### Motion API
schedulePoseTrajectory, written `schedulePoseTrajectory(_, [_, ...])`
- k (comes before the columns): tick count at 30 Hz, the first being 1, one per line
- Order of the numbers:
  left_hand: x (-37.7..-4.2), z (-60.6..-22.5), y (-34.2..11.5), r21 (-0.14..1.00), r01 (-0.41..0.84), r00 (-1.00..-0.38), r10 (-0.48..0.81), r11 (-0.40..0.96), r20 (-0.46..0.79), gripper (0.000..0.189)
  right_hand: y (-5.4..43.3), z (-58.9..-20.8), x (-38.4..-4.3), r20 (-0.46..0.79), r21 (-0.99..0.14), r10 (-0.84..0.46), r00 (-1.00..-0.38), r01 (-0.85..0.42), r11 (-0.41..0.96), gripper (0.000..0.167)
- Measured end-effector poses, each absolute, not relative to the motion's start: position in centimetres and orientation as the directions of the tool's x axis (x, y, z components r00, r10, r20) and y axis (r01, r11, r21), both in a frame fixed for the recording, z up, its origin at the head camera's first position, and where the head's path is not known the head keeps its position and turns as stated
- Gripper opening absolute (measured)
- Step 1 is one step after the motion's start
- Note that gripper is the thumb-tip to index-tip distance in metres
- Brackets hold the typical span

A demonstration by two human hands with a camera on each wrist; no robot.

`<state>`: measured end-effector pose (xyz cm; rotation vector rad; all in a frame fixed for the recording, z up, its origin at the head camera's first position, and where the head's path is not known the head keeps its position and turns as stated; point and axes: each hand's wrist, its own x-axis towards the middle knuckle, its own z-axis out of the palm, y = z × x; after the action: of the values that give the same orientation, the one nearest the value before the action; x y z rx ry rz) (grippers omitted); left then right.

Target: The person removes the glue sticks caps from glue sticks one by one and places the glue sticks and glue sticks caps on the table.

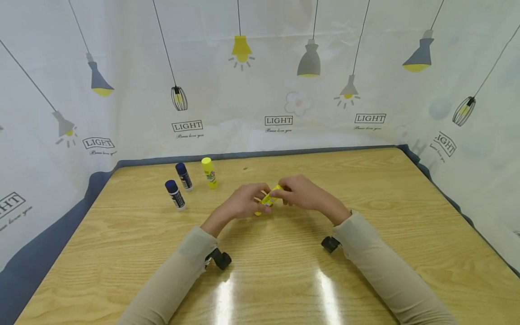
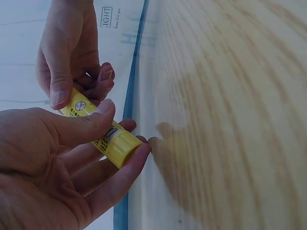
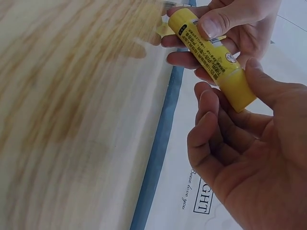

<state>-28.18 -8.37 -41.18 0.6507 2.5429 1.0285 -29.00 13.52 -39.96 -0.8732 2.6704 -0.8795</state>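
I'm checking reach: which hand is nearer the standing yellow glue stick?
Left. In the head view, the left hand is right of the standing yellow glue stick and lower; the right hand is farther right.

1. The left arm (image 1: 170, 280) and right arm (image 1: 394, 271) reach forward, angling inward from either side.
2. The left hand (image 1: 245, 201) and right hand (image 1: 302, 192) come close together ahead of the body.
3. The left hand grips, its thumb (image 2: 88, 125) opposite bent fingers.
4. The right hand pinches with thumb and index finger, the other fingers curling toward the palm.
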Motion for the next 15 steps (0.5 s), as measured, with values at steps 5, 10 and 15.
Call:
schedulePoseTrajectory(5, [-28.16,-41.16,-8.40,0.715,0.294,-0.842,0.525,0.634,-0.119,0.034,13.45,-39.83,-28.91,0.022,-0.586,-0.619,-0.785,-0.512,0.628,0.034])
schedulePoseTrajectory(10, [-28.17,-41.18,-8.45,0.713,0.297,-0.842,0.526,0.635,-0.118,0.032,13.41,-39.81,-28.97,0.050,-0.579,-0.640,-0.767,-0.544,0.607,0.025])
schedulePoseTrajectory(15, [-28.20,-41.23,-8.52,0.729,0.271,-0.845,0.518,0.628,-0.132,0.033,13.38,-39.73,-28.89,0.043,-0.594,-0.641,-0.767,-0.535,0.601,0.024])
